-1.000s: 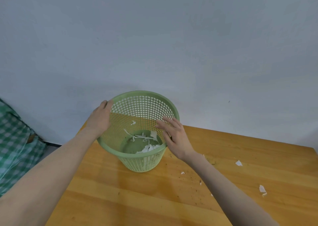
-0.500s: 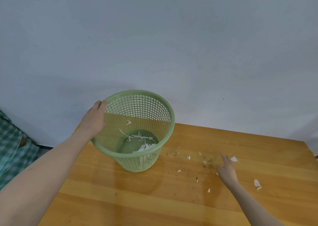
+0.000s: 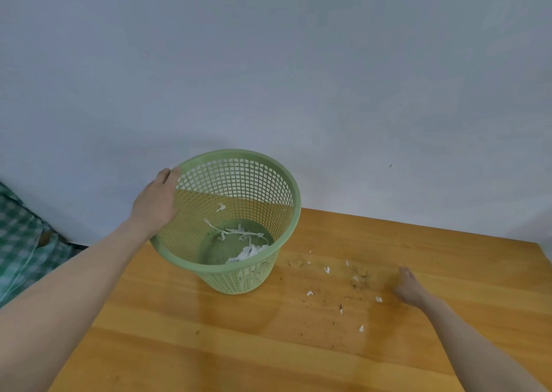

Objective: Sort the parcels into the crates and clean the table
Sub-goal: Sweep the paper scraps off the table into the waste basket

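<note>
**Sweep the bits to the bin**

My left grip [image 3: 155, 203] holds the green bin [image 3: 239, 281] by its rim. The bin sits on the desk [image 3: 268, 350], close to the back left corner. There is torn white paper [image 3: 248, 252] at the bottom of it. To the right of the bin, small white paper bits [image 3: 327, 269] and dark crumbs [image 3: 360, 281] lie spread on the wood. My right grip [image 3: 409, 287] is open and holds nothing. It is low on the desk, just to the right of the crumbs, with its fingers straight.

I think the step now is to sweep the mess over to the bin. To do it well, I would hold the bin tight with the left grip so it cannot slide or tip. I would press the side of the right grip flat on the wood and push slowly to the left, so the light bits do not jump away. The bin's wall is full of holes, so the crumbs should go in over the rim. Some bits lie nearer to me, so one sweep will likely miss them.

Past the desk's left edge is a green checked cloth [image 3: 21, 242]. I cannot tell what it is. The desk is smooth, shiny yellow-brown wood. Behind it is a plain pale wall [image 3: 298, 63]. I see no parcels and no crates.
</note>
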### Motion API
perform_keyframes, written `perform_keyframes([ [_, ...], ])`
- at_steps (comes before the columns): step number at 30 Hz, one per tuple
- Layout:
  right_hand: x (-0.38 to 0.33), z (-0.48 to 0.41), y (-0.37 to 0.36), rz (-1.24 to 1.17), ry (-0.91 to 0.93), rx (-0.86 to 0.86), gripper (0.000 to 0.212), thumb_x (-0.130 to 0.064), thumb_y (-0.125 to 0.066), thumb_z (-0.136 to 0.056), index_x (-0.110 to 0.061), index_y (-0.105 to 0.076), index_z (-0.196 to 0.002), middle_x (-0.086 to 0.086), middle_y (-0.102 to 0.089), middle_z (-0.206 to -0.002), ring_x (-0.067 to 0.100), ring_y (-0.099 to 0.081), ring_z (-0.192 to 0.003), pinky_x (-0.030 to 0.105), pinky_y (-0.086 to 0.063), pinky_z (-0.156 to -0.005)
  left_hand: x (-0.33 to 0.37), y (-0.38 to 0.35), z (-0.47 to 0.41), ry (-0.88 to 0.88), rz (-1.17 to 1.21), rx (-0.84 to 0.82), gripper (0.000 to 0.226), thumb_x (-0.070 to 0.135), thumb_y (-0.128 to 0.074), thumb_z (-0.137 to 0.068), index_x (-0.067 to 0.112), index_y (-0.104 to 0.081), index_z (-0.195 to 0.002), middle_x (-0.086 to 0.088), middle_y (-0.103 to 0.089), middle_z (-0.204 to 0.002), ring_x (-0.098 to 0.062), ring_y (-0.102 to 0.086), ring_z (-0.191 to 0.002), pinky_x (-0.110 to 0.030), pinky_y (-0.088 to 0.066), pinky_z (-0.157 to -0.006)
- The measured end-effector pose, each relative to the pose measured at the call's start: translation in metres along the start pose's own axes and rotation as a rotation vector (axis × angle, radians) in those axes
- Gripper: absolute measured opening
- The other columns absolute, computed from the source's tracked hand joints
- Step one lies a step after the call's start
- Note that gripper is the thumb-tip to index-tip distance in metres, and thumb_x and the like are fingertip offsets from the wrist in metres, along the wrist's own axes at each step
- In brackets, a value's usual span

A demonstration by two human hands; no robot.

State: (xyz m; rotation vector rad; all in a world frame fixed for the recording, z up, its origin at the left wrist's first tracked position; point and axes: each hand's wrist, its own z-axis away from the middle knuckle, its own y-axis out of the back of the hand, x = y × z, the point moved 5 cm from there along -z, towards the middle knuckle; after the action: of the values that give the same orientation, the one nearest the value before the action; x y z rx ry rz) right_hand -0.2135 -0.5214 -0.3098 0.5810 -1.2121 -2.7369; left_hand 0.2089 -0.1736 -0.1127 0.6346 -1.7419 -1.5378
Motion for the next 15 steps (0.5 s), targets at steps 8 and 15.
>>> perform_keyframes([
  [8,0.022,0.002,-0.005,0.176,-0.006,0.041,0.060,-0.004,-0.035,-0.093,-0.005,-0.014,-0.149,0.002,-0.003,-0.159,0.022,-0.046,-0.124,0.028,-0.045,-0.084,-0.002,0.000,-0.003,-0.007,0.005,0.023,0.080,-0.010,-0.054,-0.073,0.008,-0.027,-0.145,-0.016,-0.030,-0.146,-0.042,-0.054,-0.105,-0.043,-0.043,-0.074],
  [15,0.072,0.049,-0.020,0.319,-0.002,0.278,0.059,-0.009,-0.038,-0.093,-0.017,-0.020,-0.148,-0.007,-0.014,-0.154,0.022,-0.028,-0.133,0.034,-0.036,-0.103,-0.005,0.000,-0.003,0.003,-0.006,0.014,0.081,-0.010,-0.057,-0.072,0.008,-0.027,-0.145,-0.016,-0.029,-0.146,-0.044,-0.053,-0.107,-0.045,-0.043,-0.076],
])
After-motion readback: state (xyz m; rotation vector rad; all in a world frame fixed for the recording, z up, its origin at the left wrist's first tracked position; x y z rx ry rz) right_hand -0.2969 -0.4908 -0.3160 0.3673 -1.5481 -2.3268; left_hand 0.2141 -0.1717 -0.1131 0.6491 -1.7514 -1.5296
